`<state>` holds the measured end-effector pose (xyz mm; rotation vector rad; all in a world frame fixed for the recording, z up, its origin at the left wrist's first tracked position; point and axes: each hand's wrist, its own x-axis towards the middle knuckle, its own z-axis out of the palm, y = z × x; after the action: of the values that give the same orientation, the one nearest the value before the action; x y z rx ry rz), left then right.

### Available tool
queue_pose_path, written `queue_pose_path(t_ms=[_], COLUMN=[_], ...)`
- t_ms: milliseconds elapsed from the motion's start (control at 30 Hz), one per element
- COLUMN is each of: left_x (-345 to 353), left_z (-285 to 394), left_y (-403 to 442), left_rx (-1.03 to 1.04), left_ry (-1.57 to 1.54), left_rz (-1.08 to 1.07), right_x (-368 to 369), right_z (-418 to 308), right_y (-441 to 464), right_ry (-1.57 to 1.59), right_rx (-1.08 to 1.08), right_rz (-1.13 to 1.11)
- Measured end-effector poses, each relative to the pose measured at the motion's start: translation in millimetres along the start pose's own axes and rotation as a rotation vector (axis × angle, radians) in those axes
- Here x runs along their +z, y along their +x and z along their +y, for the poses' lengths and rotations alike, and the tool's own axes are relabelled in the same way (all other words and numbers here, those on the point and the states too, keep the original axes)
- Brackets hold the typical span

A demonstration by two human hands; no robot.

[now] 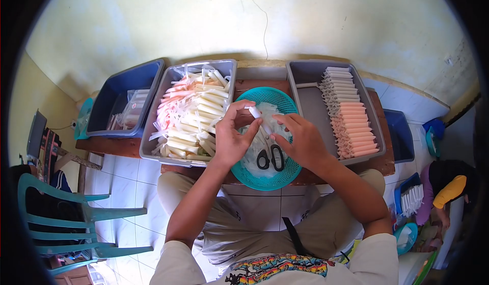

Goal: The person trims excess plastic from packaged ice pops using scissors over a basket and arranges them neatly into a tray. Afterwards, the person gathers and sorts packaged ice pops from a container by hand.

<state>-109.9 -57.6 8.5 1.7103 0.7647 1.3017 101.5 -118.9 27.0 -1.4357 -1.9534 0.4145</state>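
Observation:
My left hand [235, 132] pinches a small white tube-shaped packet [254, 112] between thumb and fingers, above a round teal basket [267, 184]. Close on its right, my right hand [300, 138] has its fingers curled by the packet's lower end; what its fingertips hold is too small to tell. Black-handled scissors [276, 157] lie in the basket on clear plastic pieces [249, 155]. To the left, a grey tray [147, 145] is heaped with cream and pink filled tubes [209, 104]. A second grey tray [316, 117] on the right holds neat rows of white and pink packets [356, 127].
A dark blue bin [125, 86] with plastic packs stands at the far left of the wooden table [379, 106]. The wall [244, 25] rises behind. A teal chair [61, 219] is at the lower left. Another person [443, 188] is at the far right, near small containers.

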Motion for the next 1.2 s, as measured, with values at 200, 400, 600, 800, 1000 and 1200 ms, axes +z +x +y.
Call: queue_pose_path(t_ms=[200, 400, 600, 800, 1000, 1200], left_x=[45, 87, 133, 174, 211, 246], left_z=[3, -9, -30, -32, -65, -88], left_y=[12, 30, 53, 91, 136, 171], left_rx=[-0.076, -0.062, -0.163, -0.056, -0.037, -0.172], left_ry=[-0.278, -0.237, -0.277, 0.154, 0.258, 0.245], left_rz=[-0.008, -0.027, -0.082, -0.104, -0.187, -0.122], right_x=[-24, -55, -87, -114, -140, -152], right_z=[21, 53, 97, 146, 207, 251], right_y=[-8, -16, -22, -14, 11, 36], right_ry=[-0.112, -0.176, -0.342, -0.559, -0.687, -0.729], right_rx=[-0.089, -0.045, -0.023, -0.009, 0.017, 0.060], right_rz=[0.190, 0.231, 0.304, 0.404, 0.403, 0.373])
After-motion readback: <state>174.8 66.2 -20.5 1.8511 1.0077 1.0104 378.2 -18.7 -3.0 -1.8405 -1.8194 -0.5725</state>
